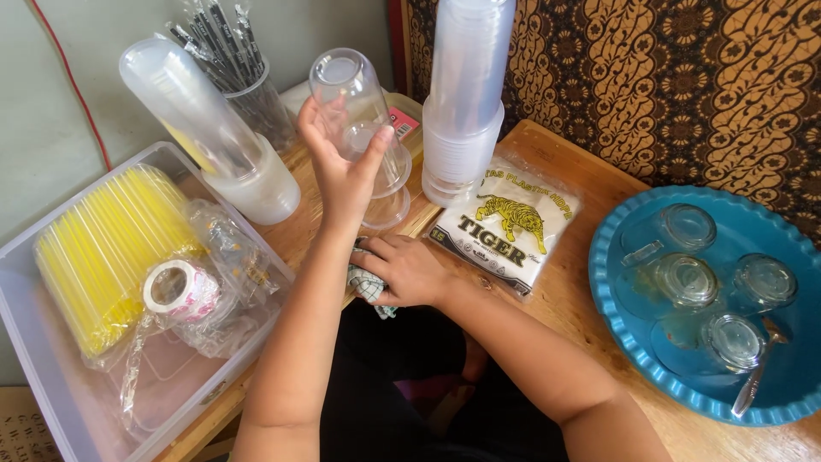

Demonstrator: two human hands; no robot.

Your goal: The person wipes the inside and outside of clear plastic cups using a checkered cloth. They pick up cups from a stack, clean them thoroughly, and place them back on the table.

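Observation:
My left hand (342, 171) is raised over the wooden table (581, 171) and grips a clear plastic cup (351, 85) held upside down, its wide mouth just above the tabletop. At the table's near edge, my right hand (409, 269) rests flat on a small checked cloth (368, 289), fingers closed over it. A tall stack of clear plastic cups (466, 94) stands just right of the held cup. Leaning to the left of it is a second stack (197, 120).
A clear bin (51, 376) at the left holds yellow straws (103, 248) and a tape roll (175, 289). Black straws (231, 51) stand in a holder behind. A flat pack of plastic bags (509, 227) lies mid-table. A blue tray (616, 316) carries several upturned glass mugs (684, 278) and a spoon (757, 376).

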